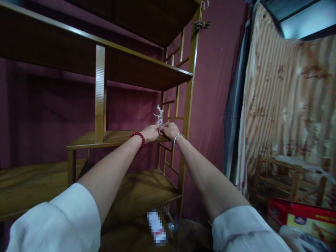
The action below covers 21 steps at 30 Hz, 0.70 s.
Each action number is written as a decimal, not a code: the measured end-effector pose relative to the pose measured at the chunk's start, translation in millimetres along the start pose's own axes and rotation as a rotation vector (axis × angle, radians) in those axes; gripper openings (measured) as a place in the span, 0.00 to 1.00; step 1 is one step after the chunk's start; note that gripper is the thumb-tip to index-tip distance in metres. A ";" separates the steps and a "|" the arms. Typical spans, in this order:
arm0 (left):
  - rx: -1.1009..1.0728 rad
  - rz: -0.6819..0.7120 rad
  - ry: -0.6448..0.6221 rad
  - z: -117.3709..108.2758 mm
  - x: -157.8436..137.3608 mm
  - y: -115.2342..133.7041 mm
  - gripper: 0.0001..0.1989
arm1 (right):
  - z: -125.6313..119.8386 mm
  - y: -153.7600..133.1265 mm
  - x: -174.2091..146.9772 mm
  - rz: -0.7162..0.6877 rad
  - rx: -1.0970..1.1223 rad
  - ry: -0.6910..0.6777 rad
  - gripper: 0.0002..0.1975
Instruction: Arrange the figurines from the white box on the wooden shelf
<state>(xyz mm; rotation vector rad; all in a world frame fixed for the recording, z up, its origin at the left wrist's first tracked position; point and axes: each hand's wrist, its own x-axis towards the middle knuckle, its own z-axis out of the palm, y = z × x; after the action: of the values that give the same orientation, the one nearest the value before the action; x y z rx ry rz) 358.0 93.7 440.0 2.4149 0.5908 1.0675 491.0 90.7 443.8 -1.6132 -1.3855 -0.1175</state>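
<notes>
At the right end of the middle shelf (118, 137), a clear antlered figurine (160, 117) stands upright between the left hand (151, 133) and right hand (170, 130), which meet with fingers closed on its lower part; whether its base touches the board is hidden. Close to the right hand are a lattice side panel (176, 118) and corner post (189, 105). A divider (100, 87) stands to the left. Lower right: a red box (279, 210), contents not visible, near a wooden rack (295, 180) and striped curtain (275, 98).
</notes>
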 end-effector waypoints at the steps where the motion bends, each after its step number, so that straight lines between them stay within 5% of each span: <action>1: 0.005 0.004 -0.002 -0.1 0.0 -0.2 0.22 | 0.2 0.4 0.4 0.001 0.004 0.002 0.06; 21: 0.073 -0.005 0.014 -2.8 -5.3 6.8 0.23 | 7.1 7.6 6.7 0.000 0.131 -0.044 0.06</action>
<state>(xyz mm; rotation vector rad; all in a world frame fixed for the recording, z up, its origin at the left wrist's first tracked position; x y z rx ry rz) 354.0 85.9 442.4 2.4685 0.6512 1.0792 496.0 101.2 439.8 -1.5155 -1.3973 0.0089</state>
